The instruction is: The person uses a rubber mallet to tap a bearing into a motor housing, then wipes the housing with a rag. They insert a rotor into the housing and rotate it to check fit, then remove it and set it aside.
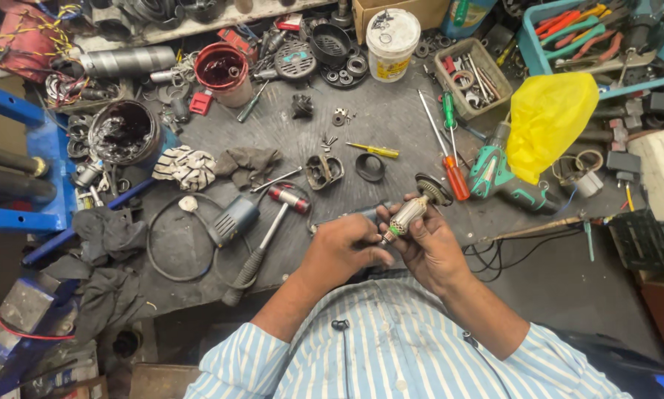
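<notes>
Striped sleeves [391, 347] nearest, cut off by the lower edge. Above them, right hand [429, 247] wrapped around a motor rotor [408, 214], fan end [433, 190] sticking out past the fingers. Left hand [344, 247] closed on a thin dark tool [354, 215], tip hidden where both hands meet. Beyond on the bench [391, 118]: hammer [269, 229], red screwdriver [450, 159], yellow bag [550, 122] covering most of a green power tool [494, 174]. Farther back, white tub [392, 43], parts too cluttered to tell apart.
</notes>
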Motion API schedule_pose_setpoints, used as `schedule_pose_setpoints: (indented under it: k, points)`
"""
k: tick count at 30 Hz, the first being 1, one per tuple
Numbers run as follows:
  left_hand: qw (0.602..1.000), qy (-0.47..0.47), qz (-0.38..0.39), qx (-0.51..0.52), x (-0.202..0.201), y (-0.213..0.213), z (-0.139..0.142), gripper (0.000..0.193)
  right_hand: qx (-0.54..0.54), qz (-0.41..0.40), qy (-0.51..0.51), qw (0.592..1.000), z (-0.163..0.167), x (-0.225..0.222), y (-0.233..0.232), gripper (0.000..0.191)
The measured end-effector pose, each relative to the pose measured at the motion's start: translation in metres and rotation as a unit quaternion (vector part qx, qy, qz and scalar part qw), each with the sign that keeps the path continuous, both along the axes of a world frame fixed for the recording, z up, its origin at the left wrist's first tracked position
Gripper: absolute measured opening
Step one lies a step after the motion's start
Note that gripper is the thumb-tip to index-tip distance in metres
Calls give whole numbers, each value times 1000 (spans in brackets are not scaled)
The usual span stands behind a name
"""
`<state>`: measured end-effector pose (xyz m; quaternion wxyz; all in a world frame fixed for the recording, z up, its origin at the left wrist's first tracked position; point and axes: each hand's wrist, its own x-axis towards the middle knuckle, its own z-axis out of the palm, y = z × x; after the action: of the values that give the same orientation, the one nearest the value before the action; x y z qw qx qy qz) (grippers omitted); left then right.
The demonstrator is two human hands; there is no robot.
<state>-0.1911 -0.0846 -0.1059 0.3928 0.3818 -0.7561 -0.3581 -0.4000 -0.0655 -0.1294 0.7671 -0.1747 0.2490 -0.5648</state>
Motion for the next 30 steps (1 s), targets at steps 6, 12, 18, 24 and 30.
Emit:
schedule_pose_setpoints:
  k: [6,12,18,24,30]
  points:
    - [801,338,-43,491,-30,-7,-30,20,-3,94,55,994,-13,-34,-27,54]
    - [862,303,-50,403,-60,-5,-47,23,60,155,-36,985,-47,-66,-33,62]
    - [968,-171,179,-38,-47,-57,-36,46,-99,57,699,706,-61,-84,-76,50]
    - [899,-390,199,-20,-59,-90,-39,84,-237,-104,817,515,-54,-61,-64,57]
    - [932,-225,245,-142,-31,-83,-28,87,-537,56,635,552,-40,-43,-52,98]
